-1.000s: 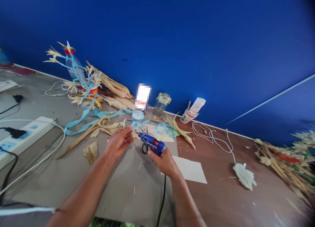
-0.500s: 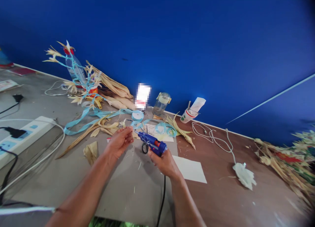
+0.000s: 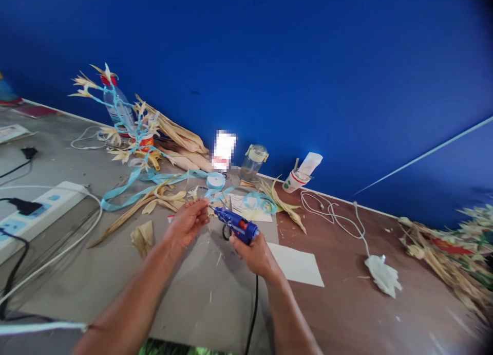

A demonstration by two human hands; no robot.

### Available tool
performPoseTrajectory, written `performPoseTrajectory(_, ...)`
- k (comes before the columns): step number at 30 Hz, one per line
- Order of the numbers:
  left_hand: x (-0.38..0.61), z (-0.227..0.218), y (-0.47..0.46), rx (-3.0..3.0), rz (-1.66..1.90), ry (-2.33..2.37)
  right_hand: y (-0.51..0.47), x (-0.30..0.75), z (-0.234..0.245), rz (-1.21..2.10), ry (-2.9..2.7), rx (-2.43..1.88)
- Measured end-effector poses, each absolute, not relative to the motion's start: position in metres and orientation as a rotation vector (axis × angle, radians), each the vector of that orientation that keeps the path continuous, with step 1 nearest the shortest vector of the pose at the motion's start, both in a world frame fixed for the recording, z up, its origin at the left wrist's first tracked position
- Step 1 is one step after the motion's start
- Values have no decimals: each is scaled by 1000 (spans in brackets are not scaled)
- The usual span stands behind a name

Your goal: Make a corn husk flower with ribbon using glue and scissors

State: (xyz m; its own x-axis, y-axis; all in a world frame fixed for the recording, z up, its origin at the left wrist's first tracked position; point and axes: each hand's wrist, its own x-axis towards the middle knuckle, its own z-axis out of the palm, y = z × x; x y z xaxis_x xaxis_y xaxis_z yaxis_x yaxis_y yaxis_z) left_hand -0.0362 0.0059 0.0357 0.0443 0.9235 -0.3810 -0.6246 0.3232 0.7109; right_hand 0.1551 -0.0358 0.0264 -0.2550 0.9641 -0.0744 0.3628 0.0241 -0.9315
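Note:
My right hand [image 3: 254,252] is wrapped round the handle of a blue glue gun [image 3: 236,224], whose black cord runs down to the table's front edge. The gun's nozzle points left, close to the fingertips of my left hand [image 3: 190,219]. Those fingers are pinched together; what they hold is too small to make out. Just beyond the hands lie a roll of light blue ribbon [image 3: 215,180], loose curls of it, and dried corn husks [image 3: 165,194]. A white sheet of paper [image 3: 298,265] lies right of my right hand.
A white power strip [image 3: 65,193] with plugs and cables is on the left. Behind it stands a blue-wrapped branch with husk flowers [image 3: 122,152] beside a plastic bottle [image 3: 115,103]. A lidded jar [image 3: 253,162], a paper cup [image 3: 295,182] and a white cable [image 3: 335,213] line the wall.
The glue gun has shifted slightly left, bringing its nozzle nearer to my left fingertips. My left hand stays almost in place, still pinched.

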Motion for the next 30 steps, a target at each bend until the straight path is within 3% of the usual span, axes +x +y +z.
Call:
performPoseTrajectory(20,-38,38,6,347,1252,900,-34,156,22,1204,-1694,-1408)
performPoseTrajectory(30,-40,38,7,347,1252,868,-37,155,48,1318,-1610,-1346)
